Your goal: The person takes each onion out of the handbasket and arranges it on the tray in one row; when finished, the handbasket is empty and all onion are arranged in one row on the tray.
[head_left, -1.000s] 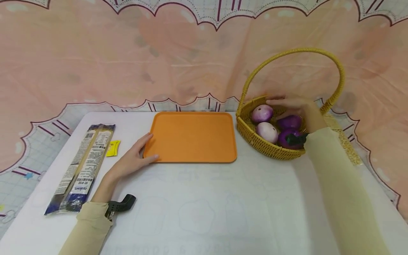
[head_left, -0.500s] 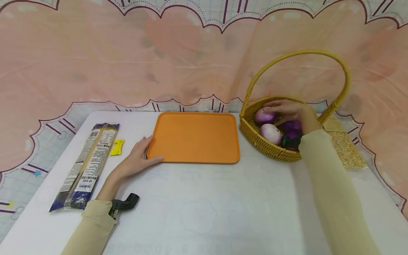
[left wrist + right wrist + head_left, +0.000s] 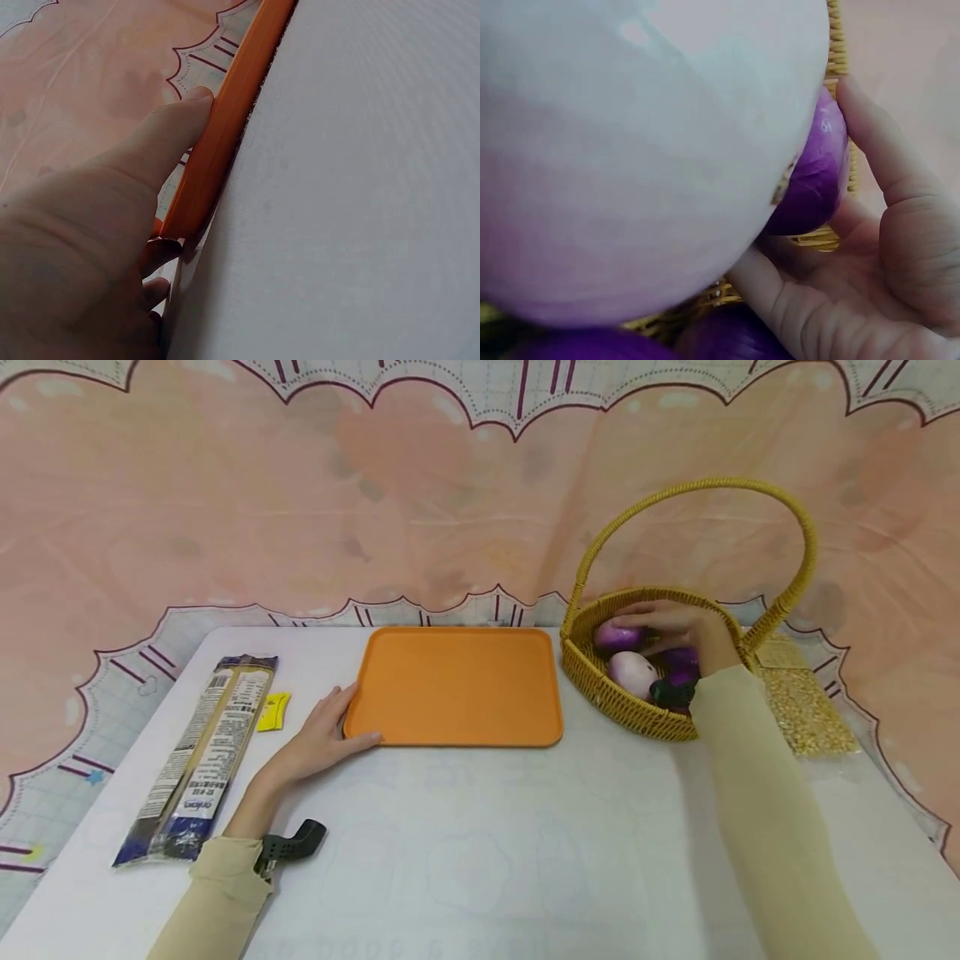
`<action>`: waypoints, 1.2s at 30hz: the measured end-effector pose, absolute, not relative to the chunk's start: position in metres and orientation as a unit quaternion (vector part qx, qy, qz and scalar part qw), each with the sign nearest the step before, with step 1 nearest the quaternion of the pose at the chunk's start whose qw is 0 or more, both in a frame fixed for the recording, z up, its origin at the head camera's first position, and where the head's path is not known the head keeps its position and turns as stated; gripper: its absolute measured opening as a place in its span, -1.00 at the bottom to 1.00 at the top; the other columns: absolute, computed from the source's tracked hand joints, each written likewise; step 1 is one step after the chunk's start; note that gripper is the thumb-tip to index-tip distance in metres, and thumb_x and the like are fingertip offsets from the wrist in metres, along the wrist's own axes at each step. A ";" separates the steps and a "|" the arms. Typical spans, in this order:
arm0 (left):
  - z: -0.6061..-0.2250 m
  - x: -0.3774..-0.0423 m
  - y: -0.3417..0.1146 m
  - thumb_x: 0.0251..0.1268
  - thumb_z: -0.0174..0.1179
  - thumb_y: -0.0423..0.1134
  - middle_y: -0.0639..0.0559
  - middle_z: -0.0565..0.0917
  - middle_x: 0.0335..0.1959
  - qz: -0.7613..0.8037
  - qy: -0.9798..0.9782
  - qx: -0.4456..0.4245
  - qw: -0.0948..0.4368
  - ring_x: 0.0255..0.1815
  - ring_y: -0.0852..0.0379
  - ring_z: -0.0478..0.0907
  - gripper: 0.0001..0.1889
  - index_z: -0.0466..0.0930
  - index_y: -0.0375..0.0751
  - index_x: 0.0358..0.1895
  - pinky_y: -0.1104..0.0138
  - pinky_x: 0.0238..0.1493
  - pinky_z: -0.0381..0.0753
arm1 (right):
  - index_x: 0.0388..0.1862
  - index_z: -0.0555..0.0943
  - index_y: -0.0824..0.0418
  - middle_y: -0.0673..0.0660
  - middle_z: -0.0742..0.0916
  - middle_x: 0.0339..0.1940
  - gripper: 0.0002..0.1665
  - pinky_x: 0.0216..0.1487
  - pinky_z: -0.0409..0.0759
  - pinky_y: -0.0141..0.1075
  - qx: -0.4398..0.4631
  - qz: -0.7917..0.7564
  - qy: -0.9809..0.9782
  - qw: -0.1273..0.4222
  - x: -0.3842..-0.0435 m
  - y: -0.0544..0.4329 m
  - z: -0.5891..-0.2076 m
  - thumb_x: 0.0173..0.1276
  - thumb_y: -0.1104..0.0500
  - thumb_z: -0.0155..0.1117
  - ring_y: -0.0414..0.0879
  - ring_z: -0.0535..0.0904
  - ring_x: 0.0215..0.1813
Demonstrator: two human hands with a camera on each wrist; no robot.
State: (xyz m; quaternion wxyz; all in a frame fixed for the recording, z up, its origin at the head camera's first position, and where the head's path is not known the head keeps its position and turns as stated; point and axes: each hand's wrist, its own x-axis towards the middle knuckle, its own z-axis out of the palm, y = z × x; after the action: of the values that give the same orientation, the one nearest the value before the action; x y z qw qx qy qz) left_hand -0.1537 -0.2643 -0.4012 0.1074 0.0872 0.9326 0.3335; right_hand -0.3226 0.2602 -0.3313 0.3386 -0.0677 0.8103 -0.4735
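A glossy purple onion (image 3: 617,637) sits in the left part of a basket, held between the fingers and thumb of my right hand (image 3: 678,622): fingers over its far side, thumb on the near side, palm to its right. Just in front of it, nearer me, is a pale onion (image 3: 632,675); a darker purple onion (image 3: 681,660) lies beneath my hand. The golden wicker basket (image 3: 626,720) has a tall arched handle, and a bag of yellow grains (image 3: 806,710) lies just to its right. Left of the basket, an orange tray (image 3: 457,685) lies flat on the white table (image 3: 480,835). My left hand (image 3: 318,743) rests at its near left corner, fingers loosely spread along the left edge, thumb against the near edge. Further left are a small yellow packet (image 3: 272,712) and a long printed package (image 3: 198,760).
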 end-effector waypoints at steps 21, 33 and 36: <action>-0.400 -0.154 -0.266 0.22 0.24 0.15 -0.34 -0.10 0.58 0.334 0.932 0.089 0.107 0.58 -0.37 -0.31 0.04 -0.18 -0.25 0.56 -0.35 0.46 -0.22 | -0.13 0.62 -0.12 -0.18 0.58 0.01 -0.82 0.33 0.47 -0.13 -0.040 -0.570 0.756 0.318 -0.321 0.263 -0.344 0.52 0.02 0.05 -0.29 0.47 0.13; -0.399 -0.152 -0.266 0.22 0.25 0.15 -0.34 -0.10 0.58 0.336 0.932 0.090 0.106 0.58 -0.37 -0.30 0.04 -0.18 -0.24 0.56 -0.35 0.45 -0.20 | -0.20 0.66 -0.11 -0.20 0.65 -0.10 -0.78 0.09 0.57 -0.31 -0.041 -0.572 0.757 0.313 -0.321 0.263 -0.344 0.53 0.05 0.03 -0.34 0.55 0.02; -0.399 -0.152 -0.265 0.22 0.25 0.16 -0.35 -0.10 0.58 0.334 0.932 0.090 0.107 0.58 -0.38 -0.30 0.04 -0.18 -0.23 0.57 -0.36 0.45 -0.19 | -0.19 0.66 -0.10 -0.19 0.66 -0.11 -0.79 0.12 0.57 -0.26 -0.042 -0.563 0.767 0.306 -0.321 0.261 -0.341 0.51 0.03 0.05 -0.32 0.56 0.02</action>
State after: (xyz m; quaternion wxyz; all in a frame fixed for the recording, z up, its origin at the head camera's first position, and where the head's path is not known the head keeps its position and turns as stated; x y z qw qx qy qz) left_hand -0.1520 -0.2653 -0.3992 0.1067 0.0897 0.9322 0.3339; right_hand -0.3211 0.2614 -0.3410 0.3057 -0.0421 0.7665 -0.5632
